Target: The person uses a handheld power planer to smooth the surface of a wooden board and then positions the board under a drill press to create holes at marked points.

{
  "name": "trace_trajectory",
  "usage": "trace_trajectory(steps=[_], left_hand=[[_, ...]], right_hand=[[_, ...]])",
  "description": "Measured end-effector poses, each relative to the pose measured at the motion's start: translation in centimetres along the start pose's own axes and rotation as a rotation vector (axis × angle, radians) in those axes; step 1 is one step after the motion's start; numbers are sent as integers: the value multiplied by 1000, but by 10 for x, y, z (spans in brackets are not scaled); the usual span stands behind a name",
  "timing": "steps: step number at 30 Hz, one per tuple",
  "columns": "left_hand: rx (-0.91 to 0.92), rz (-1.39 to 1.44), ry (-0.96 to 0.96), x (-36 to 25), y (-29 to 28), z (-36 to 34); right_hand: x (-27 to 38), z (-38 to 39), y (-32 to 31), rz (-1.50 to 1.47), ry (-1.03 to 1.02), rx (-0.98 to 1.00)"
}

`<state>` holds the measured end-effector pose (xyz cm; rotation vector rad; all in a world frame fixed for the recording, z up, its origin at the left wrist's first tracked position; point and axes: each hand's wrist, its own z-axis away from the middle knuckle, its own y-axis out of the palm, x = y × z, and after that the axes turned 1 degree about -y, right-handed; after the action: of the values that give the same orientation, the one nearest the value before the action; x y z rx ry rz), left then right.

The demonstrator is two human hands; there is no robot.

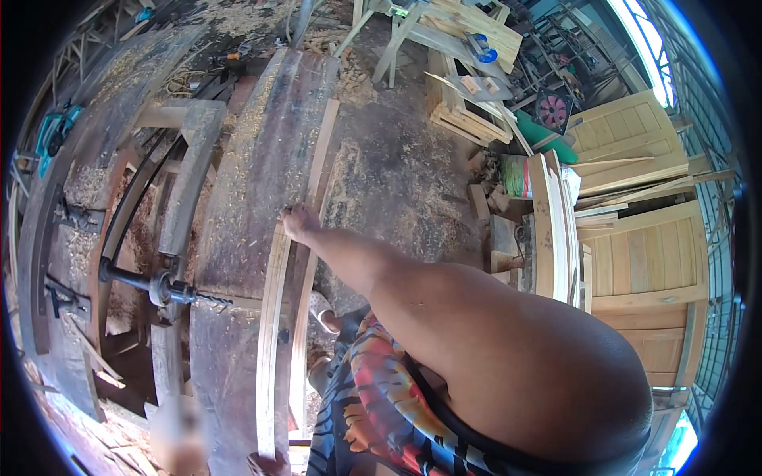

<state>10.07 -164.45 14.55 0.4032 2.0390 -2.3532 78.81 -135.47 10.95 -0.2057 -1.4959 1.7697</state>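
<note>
A long pale wooden strip (272, 341) lies lengthwise over the edge of the worn wooden bench (262, 151). My right hand (300, 223), at the end of my outstretched arm, is closed around the strip's far end. At the lower edge of the head view, only part of my left hand (268, 464) shows, dark against the strip's near end, its fingers apparently wrapped round it. To the strip's left, a drill bit (214, 300) points toward it from a chuck on a horizontal spindle (131, 278). Another long wooden strip (305, 317) runs along the bench edge, just right of the held one.
A black drive belt (131, 186) runs up from the spindle within a wooden frame (194, 170). Sawdust and shavings cover the bench and floor (405, 174). Panelled wooden doors (647, 254) and upright boards (548, 230) stand at right. A teal power tool (57, 139) lies far left.
</note>
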Motion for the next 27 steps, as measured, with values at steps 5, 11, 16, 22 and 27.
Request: trace_trajectory(steps=[5,11,16,22,27], left_hand=[[9,-13,-9,27,-2,16],[428,-297,-200,-46,-55,0],[-75,-208,114,41,29,38],[98,-92,-147,-33,-34,-3],[134,-66,-200,-50,-61,0]], right_hand=[[36,17,5,-127,60,-25],[13,6,3,15,4,16],[20,4,7,46,-56,-43],[7,1,-8,48,-93,-17],[46,36,-37,-73,3,6]])
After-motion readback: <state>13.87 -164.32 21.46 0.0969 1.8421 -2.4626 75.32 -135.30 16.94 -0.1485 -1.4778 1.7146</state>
